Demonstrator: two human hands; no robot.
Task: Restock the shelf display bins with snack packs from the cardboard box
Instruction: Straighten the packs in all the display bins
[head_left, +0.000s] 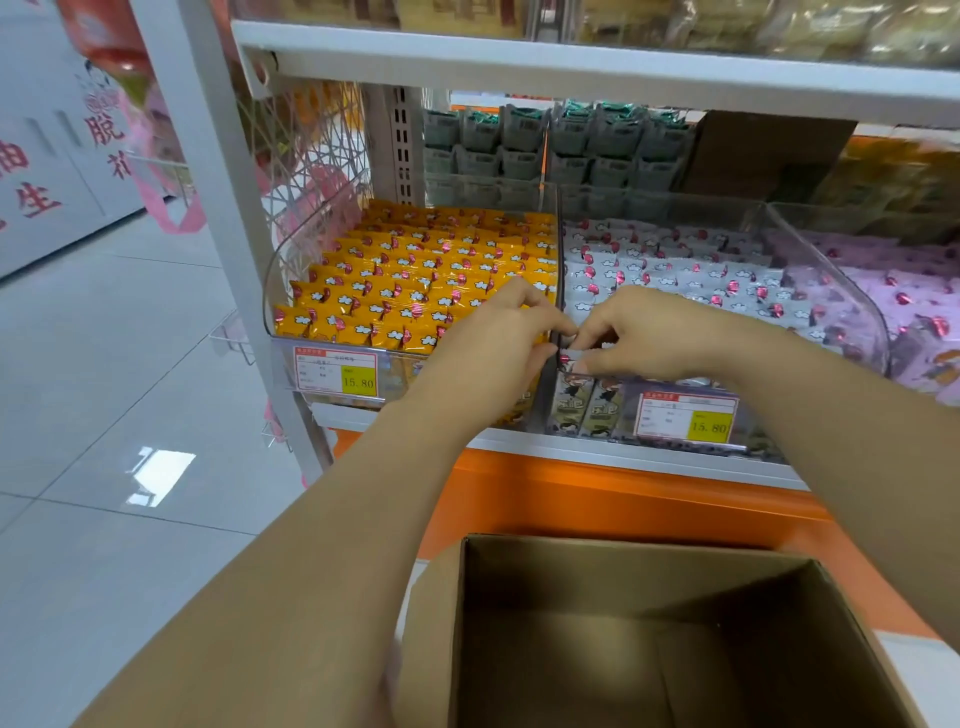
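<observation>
3 bins: yellow bin (270, 291), white bin (587, 410), pink bin (831, 291), the last cut off at the frame edge. 1 cardboard box (623, 571) below the shelf's front edge. Right hand (654, 338) pinches 1 white snack pack (571, 357) at white bin's front-left corner. Left hand (498, 332) curled at yellow bin's front-right corner; can't tell if it grips anything.

Both forearms extended forward, converging. Right hand (660, 332) pinches small pack (571, 357); left hand (498, 338) curled, fingertips apparently touching same pack.

1 head-worn wide-angle camera, looking forward and down, close to the clear shelf bins (400, 371) straight ahead, open cardboard box (623, 577) just beneath at the lower edge, tiled aisle floor (130, 364) along the left
</observation>
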